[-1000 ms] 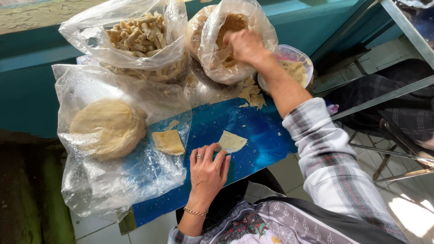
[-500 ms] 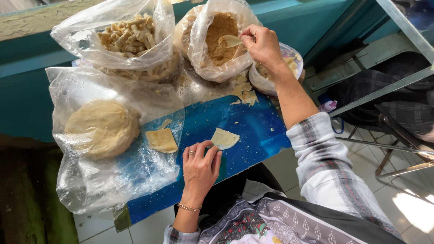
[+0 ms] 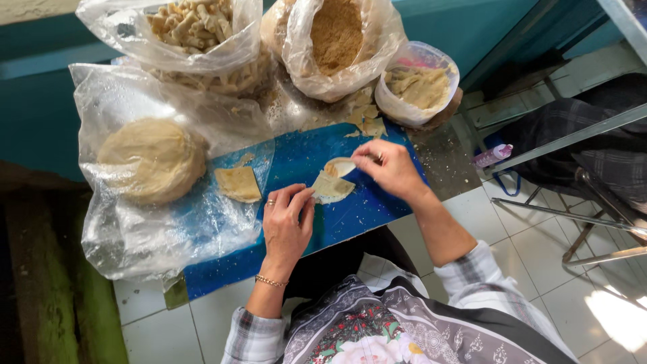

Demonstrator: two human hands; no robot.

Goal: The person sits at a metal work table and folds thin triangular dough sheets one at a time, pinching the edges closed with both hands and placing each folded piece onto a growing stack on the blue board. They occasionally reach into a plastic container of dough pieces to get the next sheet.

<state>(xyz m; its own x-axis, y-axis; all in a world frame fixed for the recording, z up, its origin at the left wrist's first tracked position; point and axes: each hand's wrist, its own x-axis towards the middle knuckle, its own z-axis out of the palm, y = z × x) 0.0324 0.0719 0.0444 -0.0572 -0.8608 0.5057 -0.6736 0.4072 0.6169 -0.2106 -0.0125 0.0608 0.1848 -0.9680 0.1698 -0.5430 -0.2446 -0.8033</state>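
Thin dough wrapper [image 3: 331,187] flat near the middle of the blue board [image 3: 377,209], toward its far edge. Pinned at its near corner by the fingertips of the left hand [image 3: 286,226], fingers stretched and slightly spread, gripping nothing. Spoon [image 3: 342,165] pinched in the right hand [image 3: 391,168], bowl resting on the wrapper's far side. Filling step, by the look of it. Next, likely a steady hold on the wrapper and a clean release of the filling. Second wrapper [image 3: 237,183] left of it; dough stack [image 3: 151,158] under plastic at the left edge; bags [image 3: 337,47] and filling tub [image 3: 418,84] along the far edge.
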